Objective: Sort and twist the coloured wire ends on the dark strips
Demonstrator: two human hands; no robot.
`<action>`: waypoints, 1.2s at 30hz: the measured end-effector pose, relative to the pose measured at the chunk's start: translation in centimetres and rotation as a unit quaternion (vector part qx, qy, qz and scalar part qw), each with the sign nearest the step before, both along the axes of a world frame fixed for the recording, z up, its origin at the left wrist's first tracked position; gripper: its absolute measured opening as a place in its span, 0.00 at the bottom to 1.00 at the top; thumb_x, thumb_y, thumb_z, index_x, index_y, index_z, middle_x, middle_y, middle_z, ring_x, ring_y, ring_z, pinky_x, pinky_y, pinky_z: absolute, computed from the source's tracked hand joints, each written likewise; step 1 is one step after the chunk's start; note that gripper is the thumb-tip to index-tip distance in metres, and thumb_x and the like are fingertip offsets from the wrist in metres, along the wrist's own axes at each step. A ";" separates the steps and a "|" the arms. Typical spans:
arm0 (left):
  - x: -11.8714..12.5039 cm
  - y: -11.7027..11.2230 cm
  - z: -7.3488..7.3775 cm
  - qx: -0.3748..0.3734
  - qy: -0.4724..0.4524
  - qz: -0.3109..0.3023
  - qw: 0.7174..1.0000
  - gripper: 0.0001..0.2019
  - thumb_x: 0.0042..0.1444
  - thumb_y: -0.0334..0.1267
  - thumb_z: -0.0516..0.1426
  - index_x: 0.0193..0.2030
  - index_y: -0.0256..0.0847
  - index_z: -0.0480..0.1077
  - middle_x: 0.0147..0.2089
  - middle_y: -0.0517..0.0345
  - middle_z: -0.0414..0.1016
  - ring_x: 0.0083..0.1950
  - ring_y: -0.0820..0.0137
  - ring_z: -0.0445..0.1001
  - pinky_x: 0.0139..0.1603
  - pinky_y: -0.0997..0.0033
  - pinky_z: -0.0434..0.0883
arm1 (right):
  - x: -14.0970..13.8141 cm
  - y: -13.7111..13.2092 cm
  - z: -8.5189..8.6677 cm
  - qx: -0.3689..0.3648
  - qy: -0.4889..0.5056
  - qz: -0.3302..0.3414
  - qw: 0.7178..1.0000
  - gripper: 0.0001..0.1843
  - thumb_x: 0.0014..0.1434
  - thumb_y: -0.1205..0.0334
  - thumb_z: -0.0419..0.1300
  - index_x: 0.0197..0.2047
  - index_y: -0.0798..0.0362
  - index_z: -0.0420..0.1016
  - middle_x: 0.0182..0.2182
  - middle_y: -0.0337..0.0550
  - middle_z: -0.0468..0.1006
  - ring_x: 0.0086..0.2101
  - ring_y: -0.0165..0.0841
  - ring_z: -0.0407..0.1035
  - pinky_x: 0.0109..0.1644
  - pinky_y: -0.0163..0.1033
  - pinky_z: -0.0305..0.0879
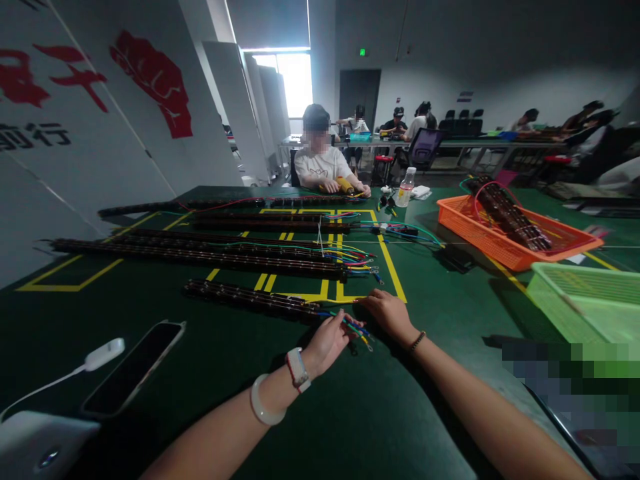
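Observation:
A dark wrapped wire harness [250,298] lies on the green table close to me. Colored wires [361,329] with ring terminals fan out from its right end. My left hand [327,341] is closed around these wires, just past the end of the wrapping. My right hand [389,315] is beside it on the right, fingers pinched at the tip of a yellow wire [340,302] running out from the harness. Farther back, longer wire harnesses [200,255] lie side by side, their colored ends pointing right.
A phone [135,367] and a white cable plug [105,353] lie at the left. On the right stand an orange basket [495,243] holding a harness and a green basket [585,300]. Across the table a person [323,163] handles a yellow tool [345,185] near a bottle [405,188].

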State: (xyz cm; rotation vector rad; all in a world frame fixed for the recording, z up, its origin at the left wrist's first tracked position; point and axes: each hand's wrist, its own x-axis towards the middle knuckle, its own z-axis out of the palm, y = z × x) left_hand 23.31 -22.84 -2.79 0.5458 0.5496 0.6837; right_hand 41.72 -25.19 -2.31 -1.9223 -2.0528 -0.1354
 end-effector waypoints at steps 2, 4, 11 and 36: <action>0.0 0.0 0.0 -0.001 0.001 0.002 1.000 0.08 0.58 0.38 0.55 0.31 0.36 0.68 0.33 0.52 0.73 0.44 0.64 0.73 0.50 0.62 0.66 | -0.1 0.0 -0.2 -0.010 -0.006 0.008 1.000 0.14 0.65 0.57 0.50 0.42 0.46 0.77 0.33 0.43 0.74 0.32 0.31 0.68 0.30 0.32 0.55; 0.0 0.0 0.2 -0.004 0.000 -0.001 1.000 0.09 0.58 0.39 0.54 0.31 0.36 0.68 0.34 0.51 0.73 0.45 0.64 0.73 0.50 0.61 0.66 | -0.2 -0.3 -0.3 -0.005 0.004 0.012 1.000 0.14 0.65 0.57 0.49 0.45 0.47 0.75 0.35 0.44 0.74 0.34 0.32 0.68 0.32 0.33 0.57; -0.1 0.0 0.4 -0.004 -0.001 -0.025 1.000 0.11 0.58 0.42 0.55 0.33 0.35 0.69 0.36 0.51 0.75 0.43 0.67 0.73 0.49 0.65 0.67 | 0.0 -2.9 0.3 0.135 0.044 0.207 0.968 0.24 0.66 0.48 0.41 0.39 0.55 0.71 0.30 0.46 0.70 0.31 0.33 0.63 0.37 0.38 0.58; 0.0 0.0 -0.3 0.030 0.016 -0.003 0.999 0.15 0.57 0.46 0.55 0.31 0.35 0.71 0.33 0.51 0.74 0.41 0.65 0.73 0.52 0.57 0.65 | -0.2 -2.3 0.0 0.075 0.243 0.041 0.966 0.13 0.61 0.53 0.54 0.30 0.53 0.64 0.25 0.38 0.68 0.26 0.29 0.61 0.30 0.32 0.57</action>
